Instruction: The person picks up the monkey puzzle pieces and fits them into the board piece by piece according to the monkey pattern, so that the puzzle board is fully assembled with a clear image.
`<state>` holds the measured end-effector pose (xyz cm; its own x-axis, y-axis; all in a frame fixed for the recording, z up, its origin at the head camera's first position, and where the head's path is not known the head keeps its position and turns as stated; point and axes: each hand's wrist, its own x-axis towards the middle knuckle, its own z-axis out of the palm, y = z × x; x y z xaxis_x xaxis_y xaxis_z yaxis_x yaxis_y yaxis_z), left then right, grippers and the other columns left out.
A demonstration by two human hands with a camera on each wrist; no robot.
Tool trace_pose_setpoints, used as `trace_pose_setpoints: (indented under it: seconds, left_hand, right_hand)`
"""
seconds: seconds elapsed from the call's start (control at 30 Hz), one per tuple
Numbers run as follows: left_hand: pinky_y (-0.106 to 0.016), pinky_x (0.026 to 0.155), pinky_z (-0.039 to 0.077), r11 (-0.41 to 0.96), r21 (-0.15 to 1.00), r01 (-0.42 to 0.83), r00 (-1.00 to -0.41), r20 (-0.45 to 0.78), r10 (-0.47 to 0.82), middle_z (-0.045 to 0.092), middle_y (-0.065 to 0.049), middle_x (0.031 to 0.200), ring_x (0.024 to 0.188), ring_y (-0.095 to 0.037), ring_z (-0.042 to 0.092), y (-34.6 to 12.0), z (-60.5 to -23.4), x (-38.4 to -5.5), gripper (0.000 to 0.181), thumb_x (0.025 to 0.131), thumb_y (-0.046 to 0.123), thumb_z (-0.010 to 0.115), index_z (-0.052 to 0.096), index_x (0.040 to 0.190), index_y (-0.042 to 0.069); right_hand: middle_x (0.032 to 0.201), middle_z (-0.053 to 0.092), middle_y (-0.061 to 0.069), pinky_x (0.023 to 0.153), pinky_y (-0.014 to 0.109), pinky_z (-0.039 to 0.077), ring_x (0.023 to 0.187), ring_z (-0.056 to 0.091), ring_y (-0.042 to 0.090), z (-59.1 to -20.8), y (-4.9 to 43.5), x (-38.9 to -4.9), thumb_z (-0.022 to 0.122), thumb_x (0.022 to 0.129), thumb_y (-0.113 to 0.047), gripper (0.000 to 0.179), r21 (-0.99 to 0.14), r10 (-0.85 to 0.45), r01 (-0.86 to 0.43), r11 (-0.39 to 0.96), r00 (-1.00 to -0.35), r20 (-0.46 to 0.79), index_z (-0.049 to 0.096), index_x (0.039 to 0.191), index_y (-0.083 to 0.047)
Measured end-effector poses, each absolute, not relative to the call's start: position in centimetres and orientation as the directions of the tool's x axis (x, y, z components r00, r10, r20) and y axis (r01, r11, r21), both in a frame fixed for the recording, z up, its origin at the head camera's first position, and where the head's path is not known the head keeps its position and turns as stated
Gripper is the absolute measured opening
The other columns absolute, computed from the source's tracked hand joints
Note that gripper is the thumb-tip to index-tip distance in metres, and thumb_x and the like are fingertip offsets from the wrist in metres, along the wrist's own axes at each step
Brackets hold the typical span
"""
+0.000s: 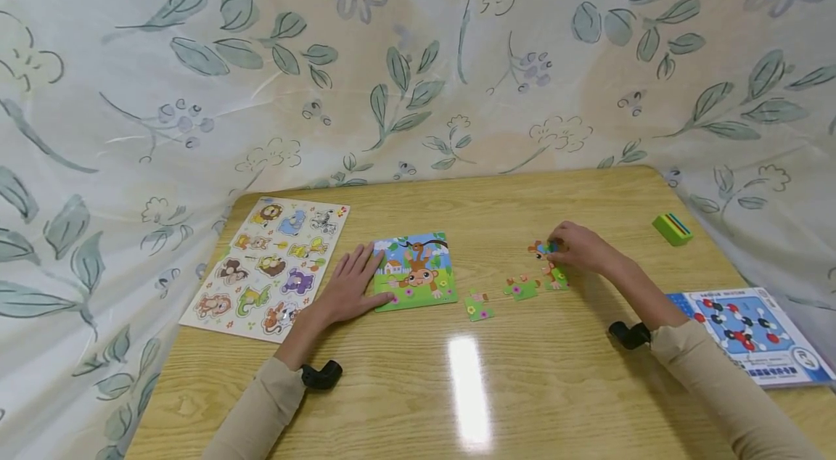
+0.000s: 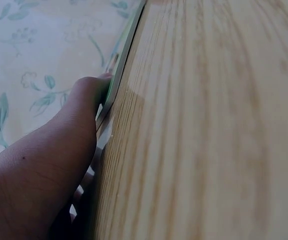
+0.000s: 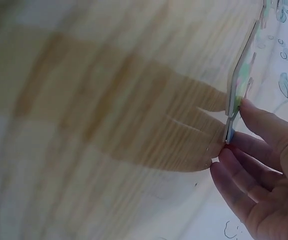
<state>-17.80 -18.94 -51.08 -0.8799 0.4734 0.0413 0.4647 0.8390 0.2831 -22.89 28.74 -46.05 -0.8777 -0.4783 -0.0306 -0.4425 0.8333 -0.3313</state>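
My left hand (image 1: pixel 349 289) lies with its fingers spread at the left edge of a square monkey picture board (image 1: pixel 427 278), the thumb over its lower corner. In the left wrist view, the thumb (image 2: pixel 86 95) presses against the board's edge. Farther right, my right hand (image 1: pixel 580 248) pinches a small jigsaw piece (image 1: pixel 551 247) with blue on it, partly hidden by the fingers. Close beside it are a piece with a monkey's eye (image 1: pixel 538 251) and a green piece (image 1: pixel 557 278). Two more green pieces, one with a reddish top (image 1: pixel 521 289) and one with flowers (image 1: pixel 480 307), lie toward the board.
An animal peg puzzle board (image 1: pixel 268 268) lies on the table's left side. At the right are a green block with coloured stripes (image 1: pixel 673 228) and a box with a molecule picture (image 1: pixel 784 366). A floral cloth (image 1: pixel 418 104) hangs behind the wooden table (image 1: pixel 392 387).
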Motion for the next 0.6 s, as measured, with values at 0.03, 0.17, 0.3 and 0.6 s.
trace_pose_setpoints:
  seconds: [0.03,0.17,0.3,0.6]
  left_hand:
    - [-0.057,0.122,0.009,0.838,0.283,0.466,-0.879,0.042,0.474,0.007,-0.012,0.165,0.153,-0.033,0.006,-18.93,-51.05,-17.79,0.089,0.091,0.059,0.054,0.015,0.157,0.015]
    - [-0.057,0.122,0.009,0.84,0.275,0.468,-0.878,0.039,0.476,0.006,-0.011,0.165,0.153,-0.033,0.006,-18.88,-51.07,-17.76,0.088,0.091,0.06,0.053,0.014,0.157,0.016]
    - [-0.057,0.122,0.009,0.841,0.27,0.469,-0.878,0.036,0.478,0.006,-0.011,0.165,0.153,-0.033,0.005,-18.87,-51.16,-17.79,0.088,0.092,0.06,0.053,0.014,0.158,0.016]
    - [-0.056,0.122,0.009,0.842,0.283,0.46,-0.882,0.035,0.47,0.006,-0.01,0.165,0.153,-0.032,0.005,-18.93,-51.12,-17.89,0.09,0.091,0.062,0.053,0.014,0.158,0.017]
  right_hand:
    - [0.107,0.059,0.025,0.08,0.046,0.053,0.094,0.06,0.034,-46.01,28.72,-22.91,0.071,0.088,-0.016,0.033,-0.333,-0.479,-0.443,0.832,-0.877,-0.031,0.064,0.108,0.01]
    - [0.104,0.058,0.024,0.079,0.045,0.052,0.093,0.059,0.033,-45.95,28.74,-22.88,0.071,0.088,-0.014,0.032,-0.366,-0.467,-0.421,0.83,-0.883,-0.044,0.06,0.106,0.01]
    - [0.097,0.059,0.019,0.07,0.036,0.049,0.085,0.058,0.027,-45.92,29.03,-22.98,0.067,0.09,-0.008,0.023,-0.47,-0.434,-0.372,0.801,-0.901,-0.027,0.052,0.102,0.004]
    - [0.095,0.062,0.021,0.071,0.034,0.058,0.082,0.065,0.03,-45.18,28.43,-23.41,0.057,0.098,-0.011,0.022,-0.757,-0.381,-0.294,0.583,-0.922,0.065,0.05,0.113,0.004]
